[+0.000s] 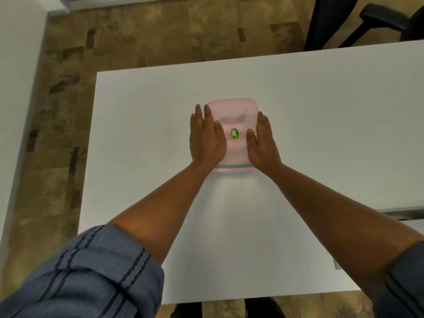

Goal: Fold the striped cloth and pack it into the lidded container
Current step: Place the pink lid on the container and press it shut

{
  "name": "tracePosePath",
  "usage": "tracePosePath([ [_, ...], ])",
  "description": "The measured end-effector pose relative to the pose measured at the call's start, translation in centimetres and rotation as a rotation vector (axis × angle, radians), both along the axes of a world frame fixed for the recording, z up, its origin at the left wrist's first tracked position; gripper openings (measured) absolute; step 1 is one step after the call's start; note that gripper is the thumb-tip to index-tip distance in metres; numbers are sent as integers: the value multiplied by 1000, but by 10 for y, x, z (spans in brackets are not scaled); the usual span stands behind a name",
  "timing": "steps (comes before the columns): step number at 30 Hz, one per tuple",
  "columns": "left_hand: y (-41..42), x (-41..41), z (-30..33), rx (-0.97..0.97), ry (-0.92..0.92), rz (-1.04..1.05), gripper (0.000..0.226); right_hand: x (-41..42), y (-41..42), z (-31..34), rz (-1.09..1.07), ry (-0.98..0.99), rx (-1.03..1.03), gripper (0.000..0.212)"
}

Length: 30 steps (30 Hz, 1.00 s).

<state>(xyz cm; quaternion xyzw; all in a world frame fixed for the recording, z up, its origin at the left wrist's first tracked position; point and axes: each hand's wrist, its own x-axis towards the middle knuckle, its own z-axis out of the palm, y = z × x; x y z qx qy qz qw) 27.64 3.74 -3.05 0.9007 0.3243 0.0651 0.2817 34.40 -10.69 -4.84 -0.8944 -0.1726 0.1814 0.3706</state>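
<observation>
Both hands, left hand (206, 138) and right hand (262, 143), flank the lidded container (232, 115).

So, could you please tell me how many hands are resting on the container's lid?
2: the left hand on the left side of the pink lid, the right hand on its right side.
</observation>
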Motion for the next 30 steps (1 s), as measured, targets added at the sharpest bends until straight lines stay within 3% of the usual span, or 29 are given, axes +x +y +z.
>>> tracePosePath([
  [2, -2, -9, -5, -167, -13, 107, 54, -3, -1, 0, -78, 54, 113, 62],
  [7, -2, -18, -19, -357, -160, 219, 46, -5, -5, -5, -270, 282, 303, 57],
  [12, -4, -16, -22, -537, -311, 271, 42, -5, -6, -6, -251, 287, 469, 35],
  [21, 1, -10, -25, -980, -391, 409, 37, -3, -6, 0, -399, 495, 678, 24],
  [30, 29, -26, -9, -1146, -421, 431, 31, -16, 10, 21, -395, 624, 838, 37],
])
